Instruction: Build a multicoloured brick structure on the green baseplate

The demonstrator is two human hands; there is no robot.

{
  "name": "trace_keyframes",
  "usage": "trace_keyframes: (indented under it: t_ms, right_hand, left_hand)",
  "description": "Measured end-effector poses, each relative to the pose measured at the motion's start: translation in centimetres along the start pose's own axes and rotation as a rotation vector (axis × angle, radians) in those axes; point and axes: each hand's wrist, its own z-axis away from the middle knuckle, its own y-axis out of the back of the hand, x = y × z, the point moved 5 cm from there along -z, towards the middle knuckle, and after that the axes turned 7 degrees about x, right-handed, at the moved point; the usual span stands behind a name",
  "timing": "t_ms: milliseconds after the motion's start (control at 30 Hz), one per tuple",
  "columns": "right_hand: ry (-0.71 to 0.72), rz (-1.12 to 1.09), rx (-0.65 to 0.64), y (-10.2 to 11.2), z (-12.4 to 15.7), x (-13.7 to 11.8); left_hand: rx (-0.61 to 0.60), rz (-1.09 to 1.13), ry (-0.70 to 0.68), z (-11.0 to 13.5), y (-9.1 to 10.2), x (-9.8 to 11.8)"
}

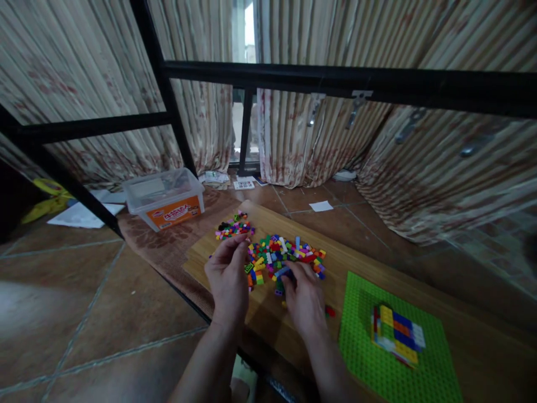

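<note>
A pile of small coloured building bricks [272,249] is spread over the wooden board. Above its left side, my left hand [229,274] is closed in a pinch, thumb against forefinger. Whatever those fingertips hold is too small to make out. My right hand [304,294] reaches into the near edge of the pile, its thumb and fingers closed around a blue brick [282,272]. To the right lies a green studded baseplate [354,330], bearing a block of joined bricks [398,333] in yellow, blue, orange, red and white.
The wooden board [335,246] rests on a brown cloth-covered surface [146,240]. A clear plastic box [165,196] with an orange label stands at the back left. A dark metal frame [293,73] crosses in front of the curtains. A loose red brick [330,310] lies beside the baseplate.
</note>
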Motion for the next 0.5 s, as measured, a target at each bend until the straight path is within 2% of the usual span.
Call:
trace_keyframes:
  t_ms: [100, 167, 267, 367, 433, 500]
  right_hand:
    - [-0.062, -0.109, 0.086, 1.5, -0.1, 0.8]
    - [-0.159, -0.202, 0.167, 2.6, -0.1, 1.5]
    - [-0.485, -0.484, 0.287, 3.6, 0.2, 3.2]
    - [-0.767, -0.891, 0.364, 3.7, 0.7, 4.2]
    - [-0.828, -1.053, 0.384, 4.0, 0.8, 4.3]
    - [-0.840, -1.085, 0.389, 4.5, 0.9, 4.4]
  left_hand:
    - [0.013, 0.042, 0.010, -0.5, 0.4, -0.1]
    - [0.026, 0.070, 0.015, -0.9, 0.6, -0.1]
    - [0.078, 0.117, 0.054, -1.5, 1.0, -0.1]
    - [0.139, 0.220, 0.169, -2.5, 1.7, -0.1]
    - [0.165, 0.319, 0.285, -3.3, 2.4, -0.2]
    - [0.168, 0.406, 0.396, -4.0, 3.2, -0.2]
